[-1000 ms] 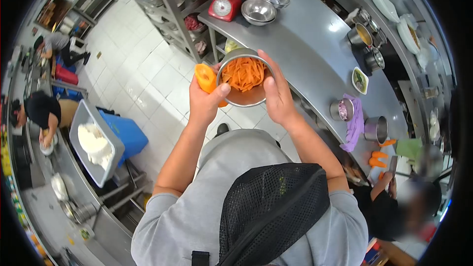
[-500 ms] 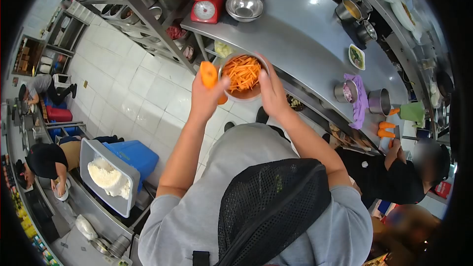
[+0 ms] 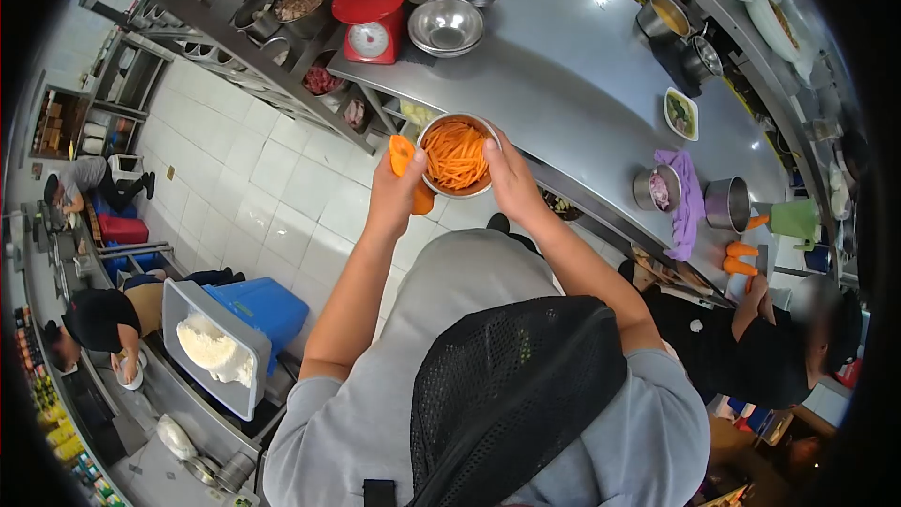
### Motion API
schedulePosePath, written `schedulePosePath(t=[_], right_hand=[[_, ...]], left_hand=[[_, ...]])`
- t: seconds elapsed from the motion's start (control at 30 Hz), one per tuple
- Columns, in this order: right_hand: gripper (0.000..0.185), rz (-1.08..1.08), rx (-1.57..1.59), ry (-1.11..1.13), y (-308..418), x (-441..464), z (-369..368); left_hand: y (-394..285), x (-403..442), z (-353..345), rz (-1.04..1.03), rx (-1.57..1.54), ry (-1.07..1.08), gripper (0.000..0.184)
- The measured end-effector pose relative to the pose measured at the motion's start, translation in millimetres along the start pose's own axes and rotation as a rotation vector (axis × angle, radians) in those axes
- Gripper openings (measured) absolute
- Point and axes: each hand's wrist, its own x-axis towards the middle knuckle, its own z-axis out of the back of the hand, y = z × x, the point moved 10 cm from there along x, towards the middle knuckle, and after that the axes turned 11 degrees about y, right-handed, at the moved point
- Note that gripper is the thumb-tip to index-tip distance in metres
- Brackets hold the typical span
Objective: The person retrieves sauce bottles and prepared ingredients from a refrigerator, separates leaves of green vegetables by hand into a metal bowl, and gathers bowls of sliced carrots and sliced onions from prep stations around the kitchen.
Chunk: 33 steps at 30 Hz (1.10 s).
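Observation:
In front of my body a round metal bowl [image 3: 460, 193] is held up between both hands, with carrot sticks [image 3: 456, 152] heaped inside. My left hand [image 3: 394, 193] is closed around a thick carrot [image 3: 402, 150], whose pale-centred cut end points away from me. The same hand presses against the bowl's left side, its thumb at the rim. On the other side, my right hand [image 3: 511, 180] grips the bowl with the thumb over the rim and the fingers mostly hidden below.
A steel counter [image 3: 563, 84] runs ahead and to the right, bearing a red scale [image 3: 370, 23], metal bowls [image 3: 446, 26] and pots [image 3: 725, 203]. A co-worker [image 3: 751, 343] stands at right near carrots [image 3: 739, 266]. Behind left is a blue bin [image 3: 267, 310]; other people work there.
The bowl and both hands shift slightly down in view. The left thumb has come to rest on the rim. The carrot stays in the left hand.

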Motion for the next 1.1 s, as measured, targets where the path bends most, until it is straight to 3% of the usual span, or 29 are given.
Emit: schedulePosePath(t=[0.07, 0.23, 0.33, 0.37, 0.5, 0.6, 0.67, 0.73, 0.8, 0.87, 0.93, 1.1], right_hand=[[0.059, 0.005, 0.001, -0.013, -8.5, -1.0, 16.8], [0.059, -0.416, 0.337, 0.025, -79.0, -21.2, 54.8], [0.063, -0.463, 0.443, -0.119, -130.8, -43.5, 90.7], [0.072, -0.497, 0.514, -0.174, -140.9, -54.1, 102.5], [0.084, -0.410, 0.812, -0.358, -143.1, -98.0, 140.9], [0.082, -0.317, 0.976, -0.449, -162.5, -148.3, 146.4], [0.076, -0.236, 1.039, -0.644, -161.1, -187.6, 139.7], [0.074, -0.207, 1.057, -0.867, -162.0, -230.6, 120.0], [0.072, -0.200, 1.102, -1.050, -151.2, -273.1, 96.3], [0.070, -0.167, 1.087, -1.146, -134.6, -313.5, 79.0], [0.067, -0.138, 1.136, -1.332, -137.0, -363.5, 57.0], [0.061, -0.121, 1.053, -1.686, -144.8, -485.8, 22.9]], left_hand=[[17.3, 15.0, -17.8, 0.139, -0.206, 0.054, 0.057], [59.8, 45.4, -56.9, 0.386, -0.238, 0.089, 0.059], [96.6, 60.1, -82.1, 0.523, -0.332, 0.128, 0.052], [108.3, 65.8, -89.7, 0.568, -0.358, 0.143, 0.048], [120.9, 81.6, -113.9, 0.664, -0.256, 0.292, 0.044], [126.5, 101.4, -138.2, 0.681, -0.187, 0.511, 0.052], [129.5, 121.1, -167.3, 0.709, -0.054, 0.674, 0.054], [113.7, 141.8, -225.1, 0.561, 0.034, 0.825, 0.053], [92.7, 135.7, -304.5, 0.551, 0.020, 0.973, 0.050], [64.9, 118.3, -402.5, 0.276, 0.098, 1.206, 0.048], [61.8, 88.2, -494.4, 0.155, 0.081, 1.339, 0.042], [89.3, 0.5, -696.6, -0.143, 0.173, 1.454, 0.036]])
